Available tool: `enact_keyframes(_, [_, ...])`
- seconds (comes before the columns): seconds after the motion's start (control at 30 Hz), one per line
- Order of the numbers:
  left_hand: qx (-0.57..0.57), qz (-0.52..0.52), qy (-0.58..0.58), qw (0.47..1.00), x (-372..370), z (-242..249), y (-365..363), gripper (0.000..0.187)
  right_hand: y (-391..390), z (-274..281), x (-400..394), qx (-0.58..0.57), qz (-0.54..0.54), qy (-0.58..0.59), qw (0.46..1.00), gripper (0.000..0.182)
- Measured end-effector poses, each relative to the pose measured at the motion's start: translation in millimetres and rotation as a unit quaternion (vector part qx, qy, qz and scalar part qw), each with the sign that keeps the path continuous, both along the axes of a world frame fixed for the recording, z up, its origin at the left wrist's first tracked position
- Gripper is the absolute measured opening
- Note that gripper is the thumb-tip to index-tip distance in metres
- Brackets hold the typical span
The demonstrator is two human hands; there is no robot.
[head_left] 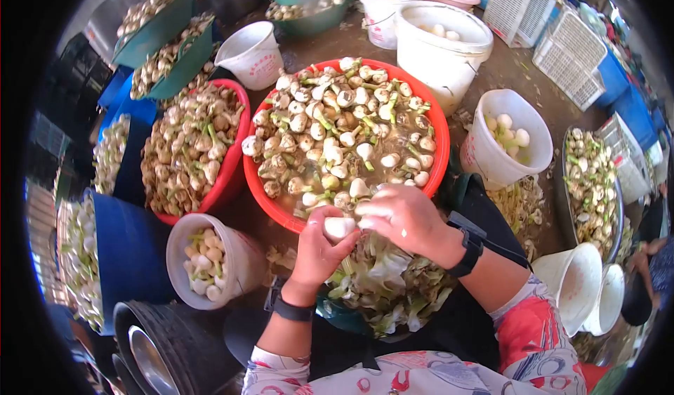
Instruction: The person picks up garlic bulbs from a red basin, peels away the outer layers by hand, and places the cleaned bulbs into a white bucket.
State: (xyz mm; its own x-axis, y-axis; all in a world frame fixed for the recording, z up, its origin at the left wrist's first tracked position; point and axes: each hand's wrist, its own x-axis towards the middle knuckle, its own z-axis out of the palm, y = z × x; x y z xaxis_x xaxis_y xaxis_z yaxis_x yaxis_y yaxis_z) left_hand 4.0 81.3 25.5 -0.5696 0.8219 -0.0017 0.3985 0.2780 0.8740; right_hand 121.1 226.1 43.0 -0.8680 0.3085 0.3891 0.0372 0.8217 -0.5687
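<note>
A pale, peeled garlic bulb sits in my left hand, with the fingers wrapped round it. Close beside it, my right hand has its fingers pinched together near the bulb's right side; what they grip, if anything, is hidden. Both hands are over the near rim of a red basin of murky water, full of garlic bulbs with dirty skins and short green stems. Below the hands, a heap of garlic peelings lies in a dark green container.
A white bucket with peeled bulbs stands left, another white bucket right. A red tub of unpeeled garlic and a blue barrel are farther left. White crates stand back right. Part of another person shows at the right edge.
</note>
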Motion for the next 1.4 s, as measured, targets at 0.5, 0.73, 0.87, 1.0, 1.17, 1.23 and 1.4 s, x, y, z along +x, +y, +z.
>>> enact_keyframes(0.5, [0.020,-0.106,0.128,0.986,-6.9,-12.0,10.5,0.074,-0.1,-4.5,-14.5,0.064,0.141,0.009,0.988,0.008])
enact_keyframes(0.73, [0.061,-0.093,0.163,0.980,1.0,-1.6,3.6,0.068,9.9,-21.3,-16.6,0.010,-0.033,-0.003,0.999,0.013])
enact_keyframes(0.87, [0.128,0.062,0.075,0.987,-1.3,-9.2,-4.3,0.055,38.0,-31.8,-15.4,-0.131,-0.136,-0.148,0.971,0.014])
enact_keyframes(1.0, [0.449,0.363,-0.320,0.751,-60.6,-14.1,-33.8,0.023,7.7,-68.4,-11.4,-0.068,-0.036,-0.141,0.987,0.012])
enact_keyframes(1.17, [0.475,0.277,-0.593,0.589,-71.6,-23.7,-60.0,0.033,14.8,-90.2,-62.9,-0.058,-0.048,-0.157,0.985,0.017])
enact_keyframes(1.23, [0.364,0.292,-0.585,0.663,-49.9,-27.9,-37.0,0.013,12.5,-105.4,-100.6,-0.050,-0.125,-0.180,0.974,0.028])
enact_keyframes(1.4, [0.230,0.359,-0.485,0.764,-40.6,-25.1,-20.7,0.013,-2.2,-152.1,-161.5,0.069,0.002,-0.429,0.901,0.027])
